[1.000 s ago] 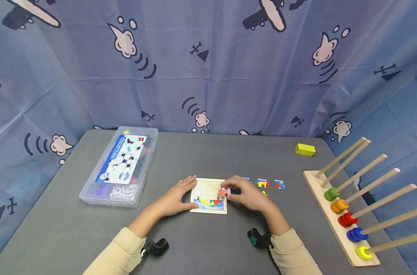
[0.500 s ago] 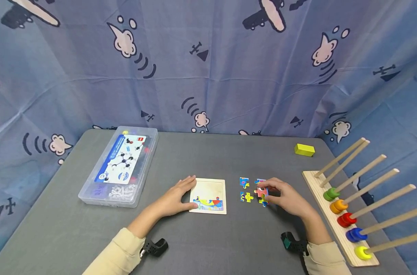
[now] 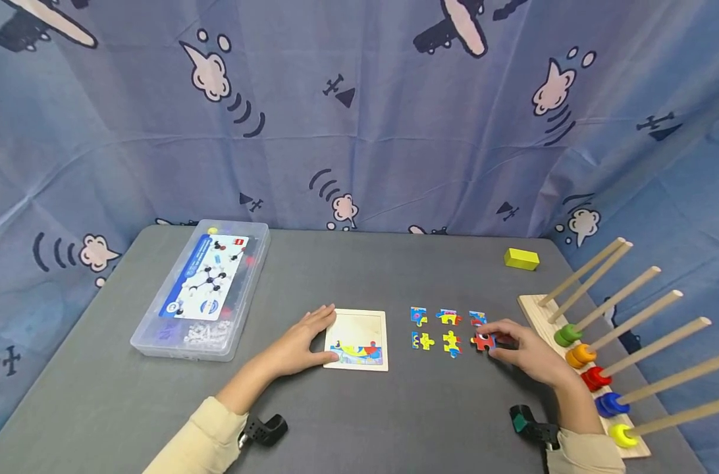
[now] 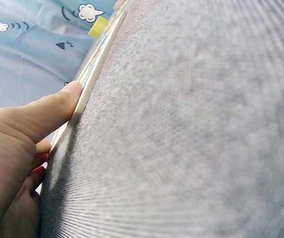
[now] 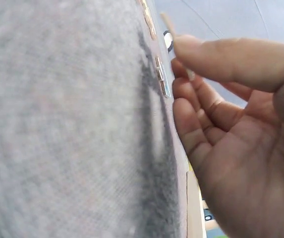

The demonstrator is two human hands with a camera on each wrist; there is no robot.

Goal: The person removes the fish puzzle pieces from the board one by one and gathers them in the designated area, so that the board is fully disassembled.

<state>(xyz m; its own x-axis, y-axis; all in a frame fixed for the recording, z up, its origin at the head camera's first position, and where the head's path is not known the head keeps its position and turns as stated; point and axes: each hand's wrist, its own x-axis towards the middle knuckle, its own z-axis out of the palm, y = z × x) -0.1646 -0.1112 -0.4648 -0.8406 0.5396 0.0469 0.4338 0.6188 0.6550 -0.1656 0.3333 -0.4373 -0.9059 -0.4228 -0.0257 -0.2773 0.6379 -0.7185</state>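
Note:
A square wooden puzzle tray [image 3: 355,322] lies on the table, with fitted colourful pieces along its near edge. My left hand [image 3: 300,343] rests at the tray's left side, thumb and fingers extended and touching its frame, as the left wrist view also shows. My right hand [image 3: 528,352] pinches a red puzzle piece [image 3: 482,342] between thumb and fingers. In the right wrist view that puzzle piece [image 5: 167,22] appears edge-on, lifted off the table. Several loose pieces lie left of it in two rows, among them a yellow puzzle piece [image 3: 451,343] and a blue-cornered puzzle piece [image 3: 419,316].
A clear plastic case [image 3: 202,289] with a molecule label stands at the left. On the right is a wooden peg rack [image 3: 534,309] with coloured rings, close to my right forearm. A yellow block [image 3: 521,259] sits near the back edge, before a blue curtain [image 3: 288,131].
My right hand has carried the red puzzle piece from over the tray to the right, past the loose pieces. My left hand has stayed at the tray.

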